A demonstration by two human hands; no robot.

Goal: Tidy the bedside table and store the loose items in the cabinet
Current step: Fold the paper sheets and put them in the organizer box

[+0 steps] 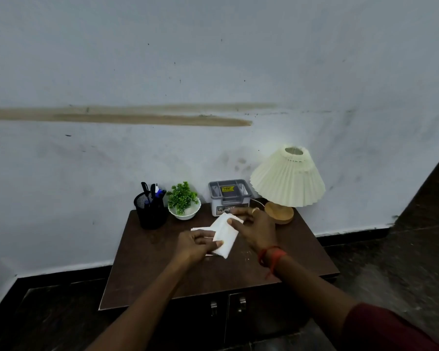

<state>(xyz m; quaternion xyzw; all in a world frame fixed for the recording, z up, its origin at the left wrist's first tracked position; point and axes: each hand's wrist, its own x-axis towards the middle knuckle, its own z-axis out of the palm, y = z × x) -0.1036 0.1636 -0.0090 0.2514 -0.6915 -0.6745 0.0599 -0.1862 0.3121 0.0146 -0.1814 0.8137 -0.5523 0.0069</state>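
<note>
A small stack of white paper napkins (224, 235) lies near the middle of the dark brown bedside table (147, 262). My left hand (195, 245) grips the napkins' lower left edge between thumb and fingers. My right hand (256, 230) pinches their upper right edge, just in front of the grey organiser box (230, 197). Below the tabletop the cabinet has two shut doors with metal handles (242, 304). Part of the napkin stack is hidden under both hands.
Along the back of the table stand a black mesh pen holder (151, 211) with pens, a small green plant in a white bowl (184, 205), and a cream pleated lamp (288, 177) on a wooden base. A stained white wall rises behind; dark floor lies around.
</note>
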